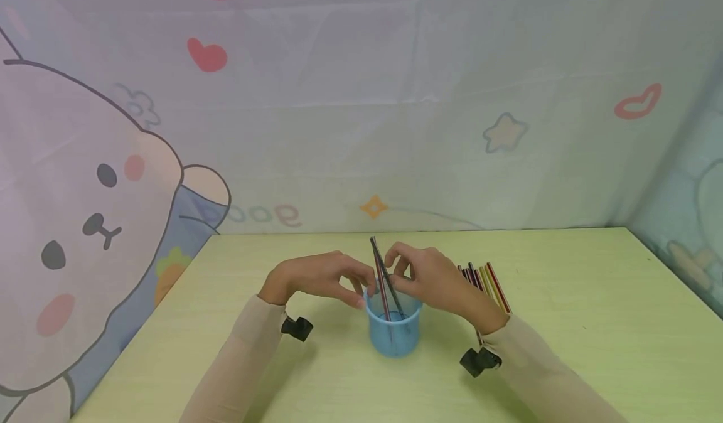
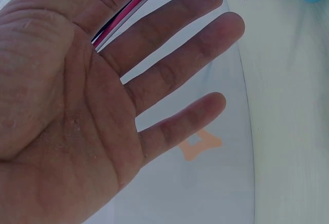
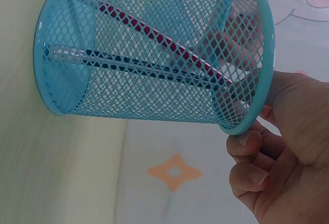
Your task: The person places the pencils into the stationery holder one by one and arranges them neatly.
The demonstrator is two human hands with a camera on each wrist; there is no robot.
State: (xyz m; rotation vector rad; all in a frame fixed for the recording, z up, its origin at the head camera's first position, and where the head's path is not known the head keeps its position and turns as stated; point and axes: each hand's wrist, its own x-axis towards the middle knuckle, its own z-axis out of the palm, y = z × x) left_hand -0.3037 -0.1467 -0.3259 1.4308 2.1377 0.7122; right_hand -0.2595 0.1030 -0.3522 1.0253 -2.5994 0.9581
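Note:
A light-blue mesh pen holder (image 1: 393, 335) stands on the table. A red pencil (image 3: 154, 35) and a dark pencil (image 3: 149, 69) lean inside it, their upper ends rising above the rim. At the rim's left side my left hand (image 1: 324, 275) holds the edge with its front fingers; in the left wrist view its other fingers (image 2: 180, 72) extend loosely. My right hand (image 1: 432, 278) is at the rim's right side, beside the pencils, with its fingers (image 3: 249, 178) loosely bent outside the mouth. No pencil shows between its fingertips.
Several more pencils (image 1: 491, 282) lie side by side on the yellow-green table (image 1: 582, 322), partly behind my right wrist. A printed cloth (image 1: 339, 128) hangs behind the table's far edge, with another cloth side at the right.

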